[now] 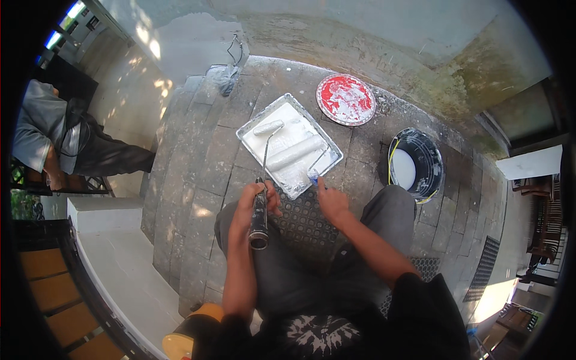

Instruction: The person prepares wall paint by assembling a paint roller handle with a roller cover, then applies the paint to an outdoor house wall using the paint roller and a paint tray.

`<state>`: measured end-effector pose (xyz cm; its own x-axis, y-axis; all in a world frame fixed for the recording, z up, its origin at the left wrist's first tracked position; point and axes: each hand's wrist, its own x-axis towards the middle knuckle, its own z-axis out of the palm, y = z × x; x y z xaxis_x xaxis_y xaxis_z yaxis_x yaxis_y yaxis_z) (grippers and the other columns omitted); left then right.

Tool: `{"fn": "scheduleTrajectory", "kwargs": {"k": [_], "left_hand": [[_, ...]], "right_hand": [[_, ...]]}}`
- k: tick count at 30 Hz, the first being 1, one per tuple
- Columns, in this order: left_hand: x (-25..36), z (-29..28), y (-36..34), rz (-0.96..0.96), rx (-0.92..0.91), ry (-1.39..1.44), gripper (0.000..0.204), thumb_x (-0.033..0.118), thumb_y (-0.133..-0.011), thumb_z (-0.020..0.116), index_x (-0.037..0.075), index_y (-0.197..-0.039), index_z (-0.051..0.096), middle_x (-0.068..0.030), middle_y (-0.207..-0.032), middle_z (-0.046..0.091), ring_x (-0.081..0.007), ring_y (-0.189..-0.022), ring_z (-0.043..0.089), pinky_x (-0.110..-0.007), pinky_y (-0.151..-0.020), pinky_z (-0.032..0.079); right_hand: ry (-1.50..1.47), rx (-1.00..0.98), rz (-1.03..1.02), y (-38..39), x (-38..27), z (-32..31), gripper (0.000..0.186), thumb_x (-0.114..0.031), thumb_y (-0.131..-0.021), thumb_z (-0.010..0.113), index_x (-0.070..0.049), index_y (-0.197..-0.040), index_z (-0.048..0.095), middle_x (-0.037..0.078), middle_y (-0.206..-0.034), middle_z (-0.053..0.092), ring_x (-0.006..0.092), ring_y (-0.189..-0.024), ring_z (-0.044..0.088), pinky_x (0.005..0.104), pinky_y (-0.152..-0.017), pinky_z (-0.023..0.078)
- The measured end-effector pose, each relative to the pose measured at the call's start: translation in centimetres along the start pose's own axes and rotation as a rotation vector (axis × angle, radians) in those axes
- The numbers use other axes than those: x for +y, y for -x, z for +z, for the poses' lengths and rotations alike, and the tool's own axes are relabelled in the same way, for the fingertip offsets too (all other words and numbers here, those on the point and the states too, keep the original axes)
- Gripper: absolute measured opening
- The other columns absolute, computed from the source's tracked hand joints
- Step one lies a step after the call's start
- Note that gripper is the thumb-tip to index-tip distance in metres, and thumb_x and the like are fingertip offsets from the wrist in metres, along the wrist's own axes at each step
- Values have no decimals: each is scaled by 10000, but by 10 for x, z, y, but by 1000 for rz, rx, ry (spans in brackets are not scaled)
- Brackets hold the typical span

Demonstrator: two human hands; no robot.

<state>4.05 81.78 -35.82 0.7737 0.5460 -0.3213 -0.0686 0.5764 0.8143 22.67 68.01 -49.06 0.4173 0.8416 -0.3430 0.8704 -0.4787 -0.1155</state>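
Observation:
A white paint tray (330, 133), smeared with white paint, lies on the paving in front of me. My left hand (247, 201) is wrapped round the dark pole-like handle of a small paint roller (268, 128), whose white sleeve rests in the tray's far left part. The handle's round open end points back at me. My right hand (333, 202) is closed on the blue handle of a larger paint roller (295, 152). Its long white sleeve lies slantwise across the middle of the tray, coated in paint.
Right of the tray stands a black bucket (429, 159) with white paint inside. A red lid (346, 99) splashed with white lies by the stained wall (372, 45). A plastic bag (226, 79) sits at the wall's corner. Another person (66, 129) sits at the far left.

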Motion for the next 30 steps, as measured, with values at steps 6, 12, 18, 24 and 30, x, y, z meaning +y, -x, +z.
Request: {"fn": "scheduleTrajectory", "kwargs": {"k": [6,12,18,24,30], "left_hand": [[-4,75,-63,54,-76,-128,340,379,-862,403,76,-719,457,-52,-585,460,-163,-683,554,-323,-563,532],[-58,177,-151,82,-19,-155,326,364,-892,410,59,-884,524,-81,-790,522,-159,-660,532,-310,-545,494],[-101,266,-214,59,-62,-1,414,372,-882,419,-28,-952,502,-69,-685,474,-163,-565,528,-303,-409,531],[-164,314,-261,-4,-69,23,427,391,-897,400,-29,-889,480,-75,-649,477,-154,-541,523,-320,-413,540],[-203,341,-278,-38,9,-100,406,383,-901,401,-16,-863,466,-79,-665,481,-150,-521,528,-348,-400,535]], "right_hand": [[-143,22,24,-10,-8,13,551,-109,-846,470,-62,-1379,337,169,-820,662,307,-732,668,417,-616,540],[-285,-43,26,-11,-3,22,349,-264,-839,518,-21,-1069,618,176,-892,658,330,-796,661,468,-669,510],[-190,-105,58,-4,-3,15,645,-302,-865,558,-77,-1401,278,256,-909,615,366,-778,642,470,-654,511],[-153,92,65,-2,3,32,596,-231,-847,562,-137,-1389,336,160,-754,637,299,-637,650,417,-528,516],[-162,122,67,-6,6,42,609,-167,-823,537,-149,-1398,336,147,-746,642,281,-618,652,398,-521,521]]}}
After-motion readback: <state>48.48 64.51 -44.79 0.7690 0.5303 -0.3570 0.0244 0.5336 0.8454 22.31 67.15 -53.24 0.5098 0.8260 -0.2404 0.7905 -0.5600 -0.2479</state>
